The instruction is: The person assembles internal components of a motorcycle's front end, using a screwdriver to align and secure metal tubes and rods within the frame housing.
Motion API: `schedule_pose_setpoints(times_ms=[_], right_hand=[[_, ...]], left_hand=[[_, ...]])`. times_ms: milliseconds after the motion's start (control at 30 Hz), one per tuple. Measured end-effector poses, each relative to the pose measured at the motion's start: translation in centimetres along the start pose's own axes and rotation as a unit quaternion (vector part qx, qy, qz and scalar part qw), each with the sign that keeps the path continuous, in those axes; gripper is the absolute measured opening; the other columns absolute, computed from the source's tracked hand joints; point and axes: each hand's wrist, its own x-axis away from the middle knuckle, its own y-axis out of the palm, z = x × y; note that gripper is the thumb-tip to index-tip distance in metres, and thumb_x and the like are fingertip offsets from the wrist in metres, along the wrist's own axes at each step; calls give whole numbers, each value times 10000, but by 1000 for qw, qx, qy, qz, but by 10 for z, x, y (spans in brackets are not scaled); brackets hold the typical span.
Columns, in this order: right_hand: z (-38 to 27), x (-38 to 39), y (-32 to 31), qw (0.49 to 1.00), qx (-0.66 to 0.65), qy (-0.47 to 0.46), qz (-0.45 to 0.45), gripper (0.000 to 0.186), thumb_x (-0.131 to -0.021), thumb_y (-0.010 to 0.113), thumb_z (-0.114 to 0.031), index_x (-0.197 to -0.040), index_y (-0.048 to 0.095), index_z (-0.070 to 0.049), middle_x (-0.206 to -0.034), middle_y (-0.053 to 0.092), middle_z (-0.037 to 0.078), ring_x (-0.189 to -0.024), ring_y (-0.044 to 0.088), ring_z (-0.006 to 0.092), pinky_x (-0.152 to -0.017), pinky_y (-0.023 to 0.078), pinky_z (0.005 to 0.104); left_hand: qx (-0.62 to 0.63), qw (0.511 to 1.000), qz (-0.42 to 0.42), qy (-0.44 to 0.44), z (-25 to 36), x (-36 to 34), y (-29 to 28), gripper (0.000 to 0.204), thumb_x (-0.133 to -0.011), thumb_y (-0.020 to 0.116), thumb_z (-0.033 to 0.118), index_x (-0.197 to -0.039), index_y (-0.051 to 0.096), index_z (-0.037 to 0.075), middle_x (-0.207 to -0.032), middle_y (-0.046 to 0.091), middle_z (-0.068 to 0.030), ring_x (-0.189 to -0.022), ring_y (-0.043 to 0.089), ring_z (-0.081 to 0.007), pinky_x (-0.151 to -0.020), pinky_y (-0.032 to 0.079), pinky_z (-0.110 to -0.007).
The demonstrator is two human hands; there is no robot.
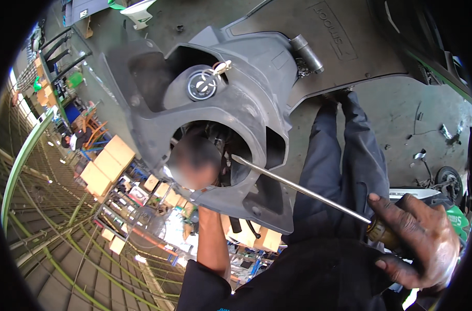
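Floor (401, 129) around panel (246, 114); seemingly probing inside.
Gripping screwdriver (303, 188) in right hand (419, 236); cannot tell left hand's (194, 161) hold; next needs steady aim.

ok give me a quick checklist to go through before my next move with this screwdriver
1. Screwdriver held in the right hand, around its handle: ok.
2. Shaft directed toward the round opening in the grey panel: ok.
3. Tip seated on something: cannot tell; it shows at the opening, but depth is unclear.
4. Left hand gripping something: cannot tell; it is blurred.
5. Footboard bare: not ok; a metal cylinder sits on it.
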Motion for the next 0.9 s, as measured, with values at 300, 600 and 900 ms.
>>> schedule_pose_setpoints(times_ms=[300, 600, 900], right_hand=[[-6, -9, -10, 995, -50, -35, -79, 802, -661, 775, -294, -1349, 493, 7, -808, 537, 138, -560, 558, 230, -486, 463, 348], [-45, -18, -19, 991, -65, 55, -104, 683, -723, 597, -1, -1391, 456, 6, -1147, 568, 274, -810, 619, 352, -705, 505, 402], [-71, -21, -8, 985, -84, 115, -96, 700, -740, 588, 17, -1419, 420, -16, -1107, 556, 272, -791, 624, 349, -658, 511, 392]], left_hand=[[-23, 995, 42, -83, 9, 4, 2, 416, -772, 714, 89, -1153, 562, 20, -978, 621, -96, -774, 592, -157, -670, 480, -268], [4, 999, 25, -48, -3, 7, -5, 320, -808, 716, 2, -1092, 578, -52, -1000, 663, -128, -903, 625, -201, -864, 471, -307], [4, 997, 9, -82, -2, 9, -5, 292, -821, 729, 39, -1051, 579, -61, -965, 664, -137, -876, 626, -206, -834, 484, -317]])
